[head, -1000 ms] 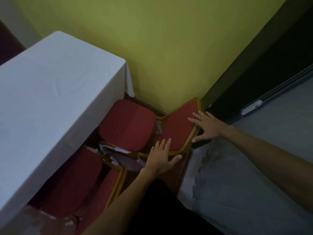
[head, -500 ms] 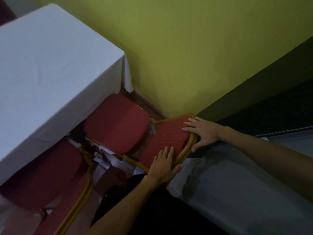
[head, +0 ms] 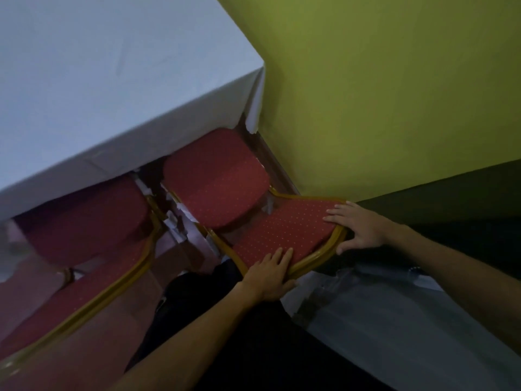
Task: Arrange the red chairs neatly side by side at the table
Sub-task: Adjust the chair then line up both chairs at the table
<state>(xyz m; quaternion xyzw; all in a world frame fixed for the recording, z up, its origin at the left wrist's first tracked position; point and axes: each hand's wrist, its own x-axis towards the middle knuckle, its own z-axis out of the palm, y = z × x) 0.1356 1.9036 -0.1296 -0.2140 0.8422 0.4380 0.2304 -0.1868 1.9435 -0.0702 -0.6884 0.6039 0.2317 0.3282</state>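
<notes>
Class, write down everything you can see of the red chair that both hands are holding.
The chair has red padded fabric with pale dots and a gold metal-looking frame. Its seat is partly tucked under the white-clothed table, beside a second red chair and near the yellow-green wall. The left hand and right hand grip the top of its backrest, fingers on the padding, thumbs behind.

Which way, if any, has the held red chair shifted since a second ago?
No: the red chair backrest corner stays where the yellow wall meets dark panelling.
</notes>
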